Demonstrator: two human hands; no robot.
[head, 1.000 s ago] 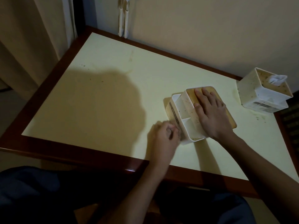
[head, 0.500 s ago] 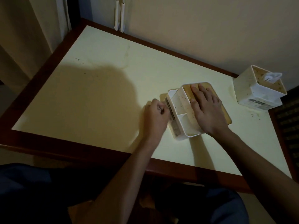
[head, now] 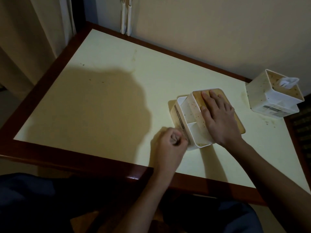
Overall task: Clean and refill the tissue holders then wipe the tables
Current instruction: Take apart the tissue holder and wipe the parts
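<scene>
A white tissue holder (head: 190,111) with speckled walls and a wooden lid (head: 239,126) stands on the pale yellow table (head: 101,98), right of centre. My right hand (head: 218,120) lies flat on the wooden lid, fingers straight, pressing down. My left hand (head: 168,147) is at the holder's near left corner, fingers curled tight against its labelled side. That hand is blurred, and nothing clear shows inside it. A second speckled white holder (head: 262,96) with a tissue (head: 288,81) poking out stands at the far right edge.
Dark specks and crumbs (head: 267,122) lie around the second holder, and a few dot the left part of the table. A dark wooden rim (head: 84,158) frames the top. A curtain (head: 33,39) hangs at left, and white pipes (head: 126,15) run down the wall behind.
My left hand slid up along the holder's labelled side, then back down to its near corner. My right hand stayed flat on the lid.
</scene>
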